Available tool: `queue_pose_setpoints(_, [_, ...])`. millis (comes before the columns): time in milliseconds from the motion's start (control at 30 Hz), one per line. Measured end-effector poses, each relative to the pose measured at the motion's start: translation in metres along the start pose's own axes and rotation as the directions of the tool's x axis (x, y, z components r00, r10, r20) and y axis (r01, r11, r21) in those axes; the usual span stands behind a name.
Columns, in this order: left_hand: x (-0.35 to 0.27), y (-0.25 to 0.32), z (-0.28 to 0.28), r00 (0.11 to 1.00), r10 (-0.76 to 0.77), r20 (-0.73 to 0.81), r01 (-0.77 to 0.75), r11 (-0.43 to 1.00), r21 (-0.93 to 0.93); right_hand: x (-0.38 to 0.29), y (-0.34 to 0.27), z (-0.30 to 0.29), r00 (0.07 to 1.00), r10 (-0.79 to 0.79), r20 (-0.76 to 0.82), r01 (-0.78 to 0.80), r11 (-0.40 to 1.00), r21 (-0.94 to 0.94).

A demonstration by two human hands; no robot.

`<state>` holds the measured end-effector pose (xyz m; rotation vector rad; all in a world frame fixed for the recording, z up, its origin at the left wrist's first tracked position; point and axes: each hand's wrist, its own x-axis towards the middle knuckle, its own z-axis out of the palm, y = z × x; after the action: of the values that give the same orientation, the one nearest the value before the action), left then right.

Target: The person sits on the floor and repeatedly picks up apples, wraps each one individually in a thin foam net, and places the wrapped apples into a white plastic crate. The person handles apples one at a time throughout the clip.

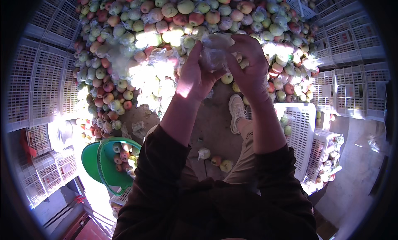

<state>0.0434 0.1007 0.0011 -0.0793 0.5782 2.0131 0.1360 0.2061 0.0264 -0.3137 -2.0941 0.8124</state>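
Observation:
My left hand (pixel 193 76) cups a roundish bundle in clear plastic film (pixel 214 58), held over the apple pile (pixel 186 10). What is inside the film is too blurred to tell. At the bundle's right side, the fingers of my right hand (pixel 251 66) pinch the film, which spreads up between both hands. Many apples in the heap beyond are wrapped in similar film; others are bare, red or yellow-green.
A green bucket (pixel 90 162) with apples stands at left. White plastic crates (pixel 46 81) are stacked along both sides. At right is another white crate (pixel 298 131) by my shoe (pixel 237 112). Loose apples (pixel 226 166) and film scraps (pixel 138 128) lie on the floor.

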Motion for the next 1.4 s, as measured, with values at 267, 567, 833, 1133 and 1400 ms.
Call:
queue_pose_setpoints(267, [-0.003, -0.002, 0.002, 1.000, 0.007, 0.028, -0.005, 0.998, -0.062, -0.001, 0.002, 0.000, 0.995, 0.085, -0.052, -0.079, 0.991, 0.106])
queue_pose_setpoints(567, [-0.003, 0.007, 0.003, 0.988, 0.146, 0.039, -0.140, 0.982, -0.126, -0.003, 0.014, 0.002, 0.992, 0.015, -0.129, -0.012, 1.000, 0.021])
queue_pose_setpoints(833, [-0.004, 0.006, 0.003, 0.974, 0.227, -0.005, -0.225, 0.963, -0.151, 0.001, -0.007, -0.001, 0.994, -0.040, -0.105, 0.044, 0.999, 0.031])
queue_pose_setpoints(1133, [-0.001, 0.001, 0.000, 0.914, 0.395, 0.087, -0.387, 0.917, -0.099, -0.010, -0.013, 0.017, 0.998, 0.011, -0.068, -0.022, 0.986, -0.163])
queue_pose_setpoints(1400, [-0.001, 0.005, 0.000, 0.939, 0.331, 0.096, -0.312, 0.935, -0.170, -0.014, -0.013, 0.020, 0.989, 0.137, -0.048, -0.124, 0.970, 0.208])
